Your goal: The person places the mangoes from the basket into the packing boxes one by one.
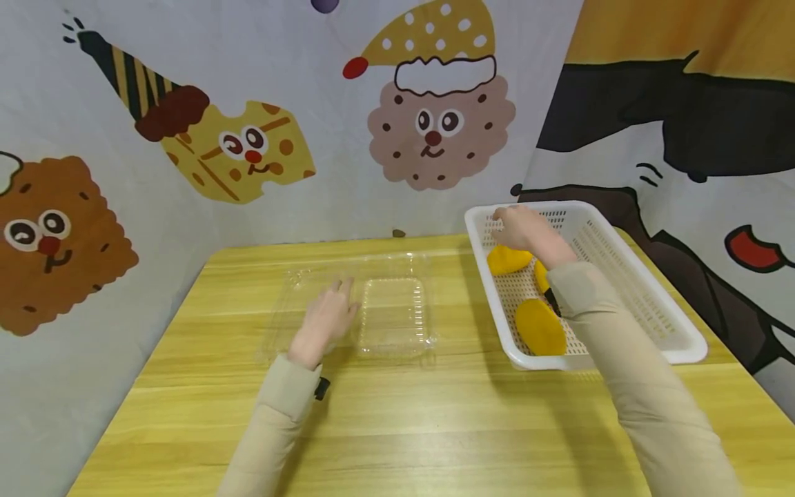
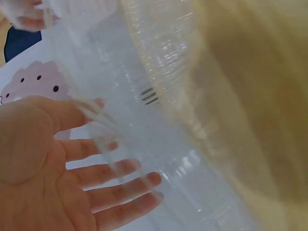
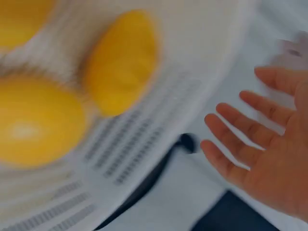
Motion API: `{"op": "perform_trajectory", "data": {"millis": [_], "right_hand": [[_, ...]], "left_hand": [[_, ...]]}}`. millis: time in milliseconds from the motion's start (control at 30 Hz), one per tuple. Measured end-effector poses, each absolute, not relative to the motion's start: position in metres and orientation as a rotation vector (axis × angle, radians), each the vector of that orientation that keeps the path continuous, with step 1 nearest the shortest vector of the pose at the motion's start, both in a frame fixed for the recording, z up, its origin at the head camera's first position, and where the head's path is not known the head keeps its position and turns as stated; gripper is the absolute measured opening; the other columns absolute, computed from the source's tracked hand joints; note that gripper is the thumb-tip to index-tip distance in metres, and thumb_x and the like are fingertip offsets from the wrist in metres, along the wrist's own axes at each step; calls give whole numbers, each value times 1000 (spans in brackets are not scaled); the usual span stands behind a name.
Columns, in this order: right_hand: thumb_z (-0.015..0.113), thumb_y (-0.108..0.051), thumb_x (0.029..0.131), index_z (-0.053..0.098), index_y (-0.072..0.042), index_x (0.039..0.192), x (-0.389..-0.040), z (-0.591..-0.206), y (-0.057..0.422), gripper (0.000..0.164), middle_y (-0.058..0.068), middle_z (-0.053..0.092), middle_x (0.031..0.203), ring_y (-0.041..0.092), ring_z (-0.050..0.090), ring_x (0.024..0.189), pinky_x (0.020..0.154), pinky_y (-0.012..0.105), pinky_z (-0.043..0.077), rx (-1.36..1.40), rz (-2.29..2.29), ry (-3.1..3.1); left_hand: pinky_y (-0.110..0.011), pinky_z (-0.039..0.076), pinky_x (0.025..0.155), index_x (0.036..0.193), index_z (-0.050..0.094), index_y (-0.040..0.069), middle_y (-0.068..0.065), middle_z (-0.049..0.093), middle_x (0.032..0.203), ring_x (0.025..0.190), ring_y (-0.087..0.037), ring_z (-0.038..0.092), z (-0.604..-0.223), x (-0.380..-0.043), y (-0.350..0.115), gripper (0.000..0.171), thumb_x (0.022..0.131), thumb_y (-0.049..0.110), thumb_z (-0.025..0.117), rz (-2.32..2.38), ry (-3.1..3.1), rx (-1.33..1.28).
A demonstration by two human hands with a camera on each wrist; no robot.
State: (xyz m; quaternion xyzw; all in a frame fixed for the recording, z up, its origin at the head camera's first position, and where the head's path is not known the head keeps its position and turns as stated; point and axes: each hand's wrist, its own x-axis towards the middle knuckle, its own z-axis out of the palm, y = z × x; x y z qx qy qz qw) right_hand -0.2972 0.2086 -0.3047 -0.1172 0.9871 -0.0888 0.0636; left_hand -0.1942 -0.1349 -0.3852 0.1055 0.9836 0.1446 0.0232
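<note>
My left hand (image 1: 329, 314) is over the left half of a clear plastic clamshell box (image 1: 393, 314), which lies opened flat on the table. In the left wrist view the fingers (image 2: 120, 185) are spread and loosely bent, near the see-through plastic edge; whether they touch it I cannot tell. My right hand (image 1: 528, 231) hovers at the far left side of a white slotted plastic basket (image 1: 497, 314), its fingers (image 3: 240, 149) apart and holding nothing. Inside the basket lie smooth, rounded yellow fruit-like pieces: one near the front (image 1: 540, 328), another under the hand (image 1: 508, 261), and a third partly hidden by the sleeve.
The wood-grain table (image 1: 404, 435) runs up to a cloth backdrop (image 1: 323, 207) with cartoon pictures. A small dark item (image 1: 551, 302) shows in the basket beside the right sleeve. The basket stands near the table's right edge.
</note>
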Motion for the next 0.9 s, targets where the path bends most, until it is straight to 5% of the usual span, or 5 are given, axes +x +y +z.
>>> {"op": "perform_trajectory", "data": {"millis": [300, 767, 900], "right_hand": [[59, -28, 91, 24, -13, 151, -303, -358, 245, 72, 21, 14, 158, 51, 18, 140, 110, 71, 17, -317, -157, 2764], [68, -20, 81, 33, -19, 147, -306, -385, 257, 75, 23, 21, 155, 58, 11, 138, 98, 77, 29, -431, -97, 2786], [71, -15, 77, 37, -17, 144, -306, -387, 258, 76, 23, 29, 152, 51, 25, 136, 105, 71, 28, -481, -164, 2765]], "left_hand": [[-55, 50, 94, 145, 31, 0, -27, 37, 146, 125, -46, 49, -401, -188, -137, 55, 100, 25, 47, 511, 3067, 293], [-58, 50, 94, 146, 31, 2, -25, 35, 149, 129, -46, 45, -415, -188, -135, 51, 102, 26, 38, 542, 3107, 231], [-57, 49, 95, 146, 32, 1, -24, 36, 149, 128, -46, 45, -415, -188, -134, 51, 101, 24, 39, 529, 3116, 220]]}}
